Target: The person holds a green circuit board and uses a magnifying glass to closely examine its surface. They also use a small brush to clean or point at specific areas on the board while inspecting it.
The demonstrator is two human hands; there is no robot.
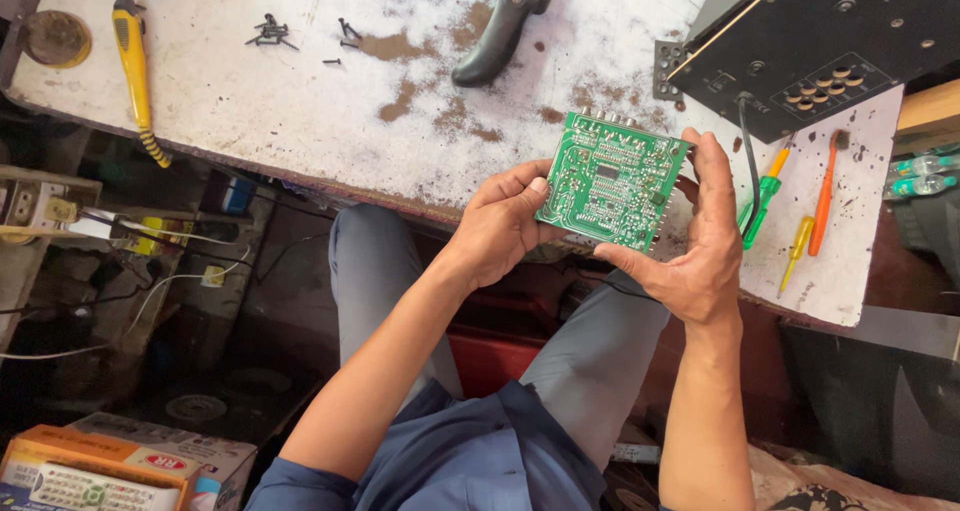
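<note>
1. Left hand (500, 226) grips the green circuit board (610, 181) at the board's 9 o'clock edge, thumb on its face and fingers curled behind.
2. Right hand (700, 241) clasps the same board at its 3 o'clock side, fingers up along the edge and thumb beneath its lower corner.
3. Held tilted between both hands, the board hangs over the front edge of the stained white workbench (300, 111), above the person's grey-trousered lap.
4. At 1 o'clock from the board lies a black amplifier chassis (820, 41); at 3 o'clock, green, orange and yellow screwdrivers (790, 196).
5. At 10 o'clock lie loose black screws (270, 33), a yellow soldering iron (133, 66), and a black handle (500, 26).
</note>
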